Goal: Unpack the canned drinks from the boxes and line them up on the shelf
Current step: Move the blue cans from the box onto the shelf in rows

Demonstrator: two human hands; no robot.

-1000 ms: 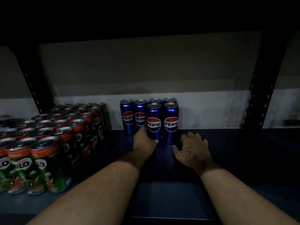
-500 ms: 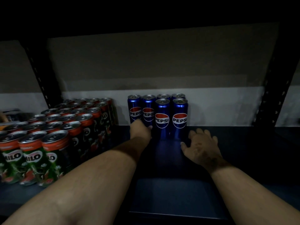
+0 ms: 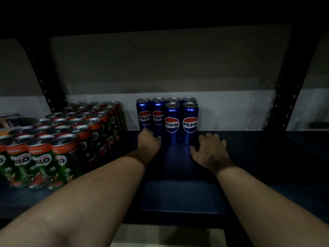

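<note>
Six blue Pepsi cans (image 3: 172,122) are standing upright at the back of the dark shelf (image 3: 249,157), four behind, two in front. Left hand (image 3: 149,140) is curling loosely against the base of the rear-left cans, fingertips touching, not gripping. Right hand (image 3: 210,150) is lying flat and spread, holding nothing, thumb just beside the front-right can. Milo cans (image 3: 64,139) are sitting well left of the left fingers.

Six upright blue Pepsi cans (image 3: 172,122) cluster at the dark shelf's (image 3: 249,157) back.

Stockroom: slotted metal shelf (image 3: 249,157), massed Milo cans (image 3: 58,139).
</note>
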